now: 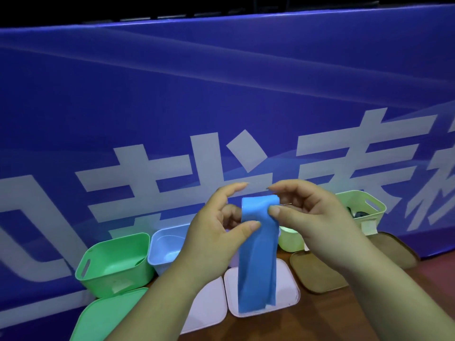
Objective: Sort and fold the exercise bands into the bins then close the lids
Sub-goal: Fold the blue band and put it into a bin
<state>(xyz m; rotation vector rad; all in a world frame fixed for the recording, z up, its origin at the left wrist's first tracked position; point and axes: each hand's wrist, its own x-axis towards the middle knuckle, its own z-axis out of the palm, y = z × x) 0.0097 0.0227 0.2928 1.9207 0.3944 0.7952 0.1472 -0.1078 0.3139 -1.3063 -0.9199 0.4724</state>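
A tall blue banner with large white characters [221, 94] is filling the background, and a reddish-brown table [307, 326] is running along its foot, carrying a row of open plastic bins with their lids lying flat in front of them. Both hands are holding a flat blue elastic exercise band [257, 254] upright above the table, so that its doubled length is hanging straight and smoothing itself out, the lower end dangling in front of a pale pink square lid [288, 286]. The left hand [214, 232] is pinching the band a little below the top, thumb on the front and fingers behind, apparently steadying the layers. The right hand [310, 217] is pinching the top fold between thumb and curled fingers, seemingly lining up the edges. Each grip is thus clenched on the band, neither one released. The fold is looking only partly made, and the band is probably heading for the light blue plastic bin [165, 249], which is matching its colour and sitting just left of the hands, beside a mint green plastic bin [115, 262]. A pale yellow-green plastic bin [362, 205] at far right is holding something dark, too small to identify. No lid is sitting on any bin, so the closing is not yet done
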